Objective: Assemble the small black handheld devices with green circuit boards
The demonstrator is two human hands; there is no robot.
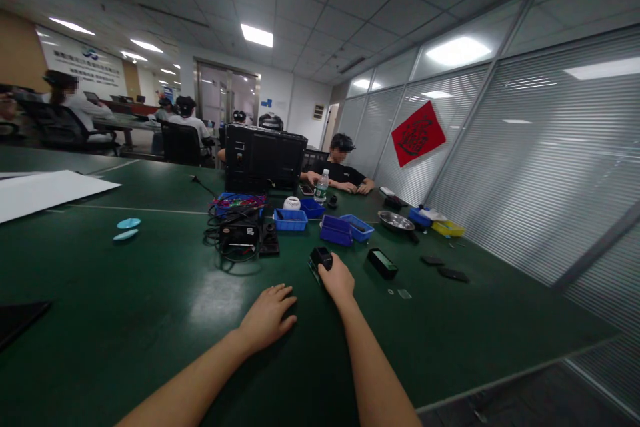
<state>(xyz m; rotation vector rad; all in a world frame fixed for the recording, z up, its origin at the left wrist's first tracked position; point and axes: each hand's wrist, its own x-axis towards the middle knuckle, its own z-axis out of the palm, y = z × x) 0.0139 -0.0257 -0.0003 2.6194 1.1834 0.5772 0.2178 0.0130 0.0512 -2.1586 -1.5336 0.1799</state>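
Observation:
My right hand [338,277] is closed around a small black boxy device [321,257] with a green edge low on its side; its exact kind I cannot make out. My left hand [270,315] lies palm down on the green tabletop [200,360], fingers stretched out, holding nothing. To the right of my right hand rests a black rectangular case [383,263] with a pale green face. A small ring [391,291] and a clear square piece [405,293] lie in front of that case.
Ahead stand blue bins [291,220], a tilted purple-blue bin [336,230], a black power unit with cables [240,235] and a water bottle [322,187]. Behind them rises a large black monitor-like casing [264,159]. A metal bowl [396,221] is at right. Another person [343,167] sits across the table.

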